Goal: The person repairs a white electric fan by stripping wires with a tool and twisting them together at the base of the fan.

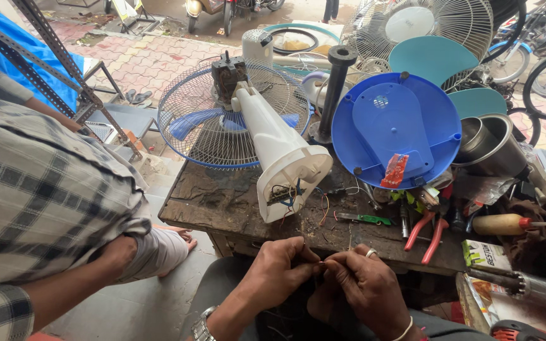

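Head view shows us, at nine o'clock, a co-worker's checked sleeve (33,189) leaning in, well apart from our own work. At six o'clock our left hand (279,268) is closed in a pinch on a thin wire (325,261), and just to its right our right hand (364,284), ring on one finger, pinches the same wire from the other side, the fingertips of both almost touching. We judge the wire light, limp and easily kinked, its bare end likely brittle, so we would hold it close to the tip by the insulation, not by the strand. Above the hands, at twelve o'clock on the dark worktop (222,196), lies the white fan body (279,145) with its open base and loose leads facing us; its blue-bladed cage (203,120) is behind. Toward two o'clock stands the blue round base plate (396,123), and at three o'clock red-handled pliers (428,230) beside a wooden-handled screwdriver (503,223).
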